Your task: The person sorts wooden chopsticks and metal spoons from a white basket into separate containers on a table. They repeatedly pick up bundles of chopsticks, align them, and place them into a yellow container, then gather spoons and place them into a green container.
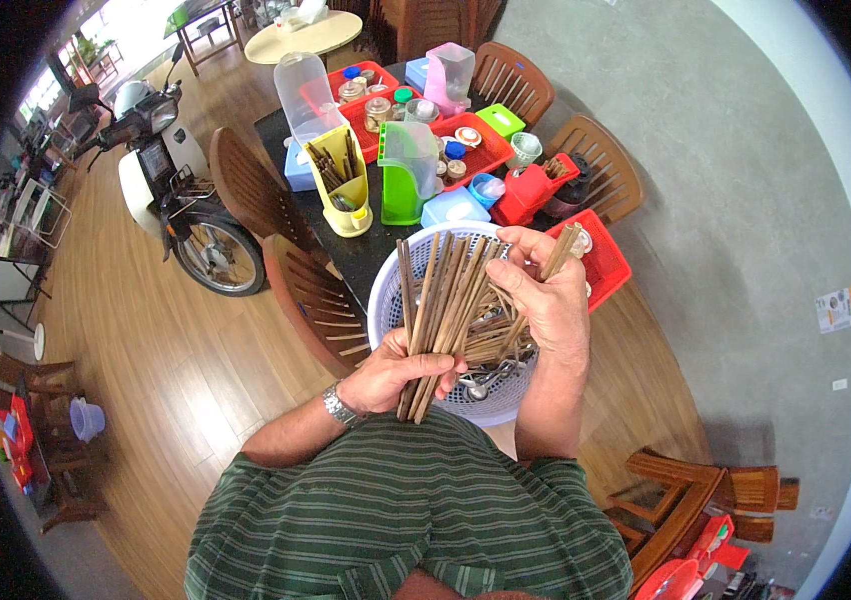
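A fanned bundle of brown wooden chopsticks point(444, 300) is gripped near its lower ends by my left hand point(398, 374), which wears a metal watch. My right hand point(553, 295) has its fingers closed around a smaller bunch of chopsticks, and its thumb and forefinger are close to the upper ends of the left bundle. Below both hands, a lavender perforated basket point(382, 300) holds many loose chopsticks and some metal spoons point(481, 388). Beyond it on the dark table stands a yellow utensil holder point(354, 218) with dark chopsticks in it.
A green holder point(402, 200), a red holder point(519, 196) and red trays point(606, 275) with jars crowd the table. Brown chairs point(298, 300) flank it. A motorbike point(171, 180) stands at left; a grey wall point(746, 250) rises at right.
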